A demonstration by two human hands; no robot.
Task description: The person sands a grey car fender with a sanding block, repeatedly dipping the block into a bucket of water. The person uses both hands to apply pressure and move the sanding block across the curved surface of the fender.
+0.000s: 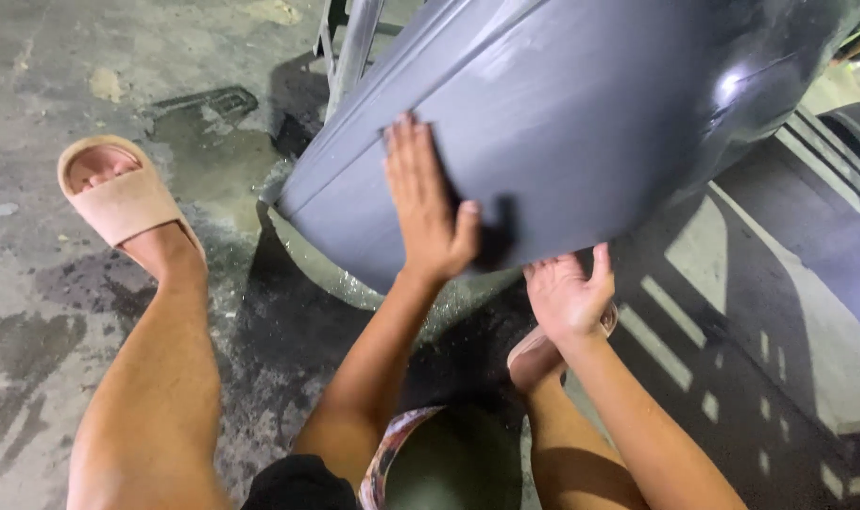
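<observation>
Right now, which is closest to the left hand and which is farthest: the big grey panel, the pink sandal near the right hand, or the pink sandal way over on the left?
1. Big curved grey plastic panel: the left hand lies flat on it.
2. Pink rubber sandal near the right hand, just below the panel's edge.
3. Pink rubber sandal on the wet concrete floor, far left.

**What the person wears**

Arms and legs are bare. The left foot, at 10 o'clock, wears a beige slide sandal (118, 198); a matching sandal (543, 354) shows near centre. Black shorts (298, 484) with a patterned hem sit at 6 o'clock.
</observation>
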